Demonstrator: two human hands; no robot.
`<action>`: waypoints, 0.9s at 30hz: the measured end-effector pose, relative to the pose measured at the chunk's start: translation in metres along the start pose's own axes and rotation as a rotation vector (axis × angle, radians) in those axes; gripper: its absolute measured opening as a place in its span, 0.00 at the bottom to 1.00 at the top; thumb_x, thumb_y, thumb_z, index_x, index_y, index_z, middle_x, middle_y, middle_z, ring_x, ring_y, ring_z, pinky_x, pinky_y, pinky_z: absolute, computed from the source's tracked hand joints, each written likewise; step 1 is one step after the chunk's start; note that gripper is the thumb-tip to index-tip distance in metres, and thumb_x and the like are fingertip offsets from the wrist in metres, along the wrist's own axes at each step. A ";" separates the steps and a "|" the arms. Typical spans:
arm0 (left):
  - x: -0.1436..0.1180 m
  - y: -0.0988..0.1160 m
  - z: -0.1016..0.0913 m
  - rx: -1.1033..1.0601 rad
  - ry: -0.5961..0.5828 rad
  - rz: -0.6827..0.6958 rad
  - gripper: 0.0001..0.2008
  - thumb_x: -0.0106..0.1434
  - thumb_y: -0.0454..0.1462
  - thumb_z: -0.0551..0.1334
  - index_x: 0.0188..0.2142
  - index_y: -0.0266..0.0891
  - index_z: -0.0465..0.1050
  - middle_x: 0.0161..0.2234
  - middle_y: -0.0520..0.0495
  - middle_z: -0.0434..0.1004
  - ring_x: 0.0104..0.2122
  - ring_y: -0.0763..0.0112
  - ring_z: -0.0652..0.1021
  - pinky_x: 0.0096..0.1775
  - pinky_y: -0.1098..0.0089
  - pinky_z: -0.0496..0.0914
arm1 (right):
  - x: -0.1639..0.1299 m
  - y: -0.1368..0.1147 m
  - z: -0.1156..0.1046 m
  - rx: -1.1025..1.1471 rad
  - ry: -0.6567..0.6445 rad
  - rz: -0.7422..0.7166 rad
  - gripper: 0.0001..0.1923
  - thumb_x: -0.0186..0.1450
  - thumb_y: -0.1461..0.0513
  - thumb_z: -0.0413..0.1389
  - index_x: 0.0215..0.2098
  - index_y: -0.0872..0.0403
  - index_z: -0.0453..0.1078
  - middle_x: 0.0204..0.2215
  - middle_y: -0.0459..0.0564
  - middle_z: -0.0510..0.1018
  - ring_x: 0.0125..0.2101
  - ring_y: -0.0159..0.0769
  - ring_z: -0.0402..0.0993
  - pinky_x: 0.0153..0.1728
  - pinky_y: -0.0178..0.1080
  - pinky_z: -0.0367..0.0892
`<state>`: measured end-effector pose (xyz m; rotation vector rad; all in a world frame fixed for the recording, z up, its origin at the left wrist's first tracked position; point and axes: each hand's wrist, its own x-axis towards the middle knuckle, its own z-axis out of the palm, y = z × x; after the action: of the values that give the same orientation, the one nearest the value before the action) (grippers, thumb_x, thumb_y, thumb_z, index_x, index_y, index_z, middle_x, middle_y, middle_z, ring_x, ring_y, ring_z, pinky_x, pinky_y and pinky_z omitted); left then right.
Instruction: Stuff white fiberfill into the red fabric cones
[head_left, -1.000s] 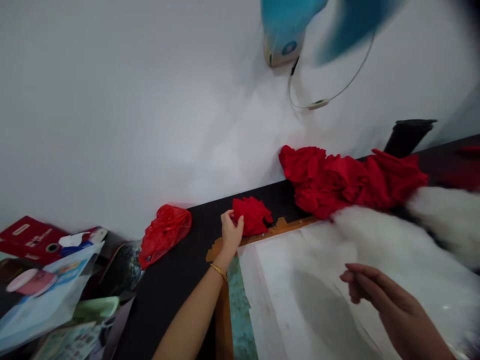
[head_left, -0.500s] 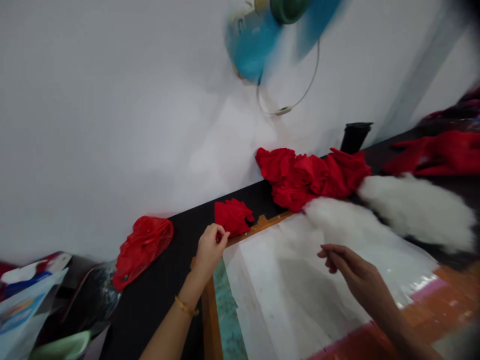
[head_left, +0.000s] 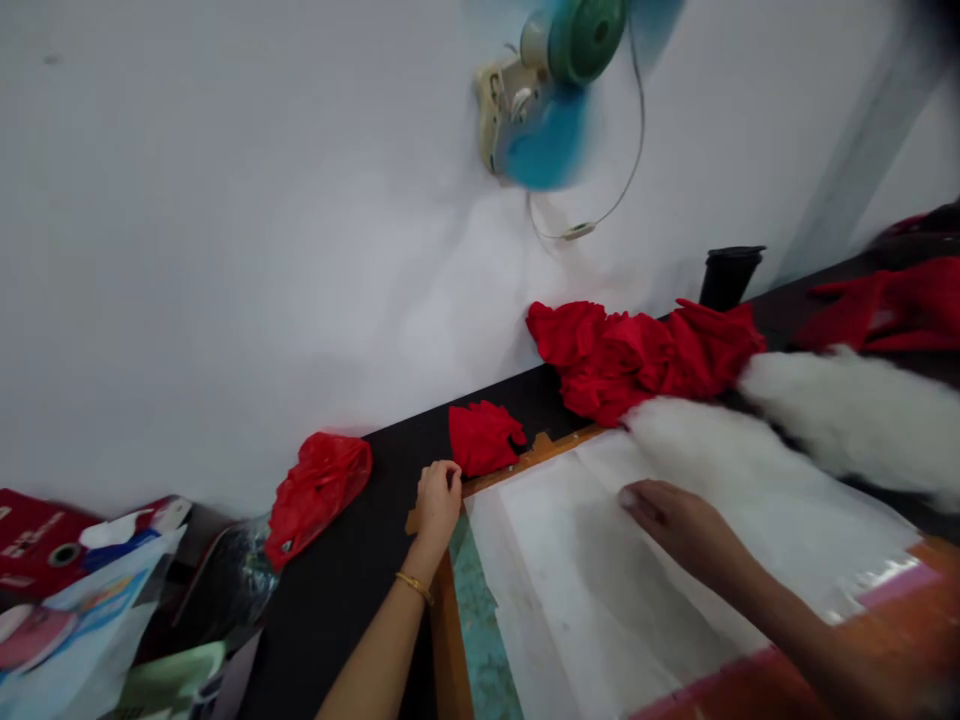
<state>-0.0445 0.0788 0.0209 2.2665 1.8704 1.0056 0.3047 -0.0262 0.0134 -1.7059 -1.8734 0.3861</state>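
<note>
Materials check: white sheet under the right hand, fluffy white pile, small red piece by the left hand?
White sheet: looks like thin translucent paper or non-woven, matte, faint creases; glossier at its right edge, possibly film. Fluffy white pile: likely loose fibre filling or faux fur, soft fuzzy outline. Small red piece: seems woven or knit cloth, matte, crumpled folds. The right hand rests on the sheet; the left hand sits beside the red piece.

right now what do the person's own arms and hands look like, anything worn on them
Both forearms are bare, with no sleeves or gloves in view. The left hand has a thin gold bangle at the wrist. The right hand shows no ring, watch or bracelet, though it is slightly blurred.
</note>
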 end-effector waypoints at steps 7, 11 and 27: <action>0.016 0.002 0.007 -0.040 0.090 0.012 0.10 0.60 0.36 0.60 0.43 0.37 0.70 0.43 0.39 0.72 0.45 0.56 0.72 0.49 0.54 0.68 | -0.033 -0.035 0.006 0.397 0.101 0.128 0.17 0.65 0.47 0.52 0.36 0.49 0.74 0.34 0.51 0.77 0.32 0.41 0.73 0.25 0.37 0.65; 0.031 0.002 0.008 -0.080 0.113 0.024 0.04 0.60 0.34 0.58 0.35 0.39 0.70 0.38 0.41 0.74 0.42 0.57 0.74 0.48 0.54 0.69 | -0.039 -0.039 0.001 0.578 0.028 0.190 0.19 0.65 0.45 0.53 0.38 0.50 0.72 0.33 0.49 0.78 0.33 0.41 0.72 0.33 0.39 0.67; -0.101 0.109 -0.014 -0.307 -0.498 -0.018 0.13 0.54 0.28 0.57 0.37 0.45 0.68 0.33 0.52 0.76 0.34 0.66 0.75 0.37 0.67 0.65 | -0.061 -0.067 0.015 1.098 -0.036 0.498 0.19 0.60 0.44 0.57 0.35 0.49 0.61 0.22 0.38 0.64 0.19 0.27 0.58 0.19 0.31 0.57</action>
<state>0.0369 -0.0456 0.0316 2.0660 1.4211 0.5950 0.2429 -0.0933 0.0263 -1.2947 -0.8584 1.3390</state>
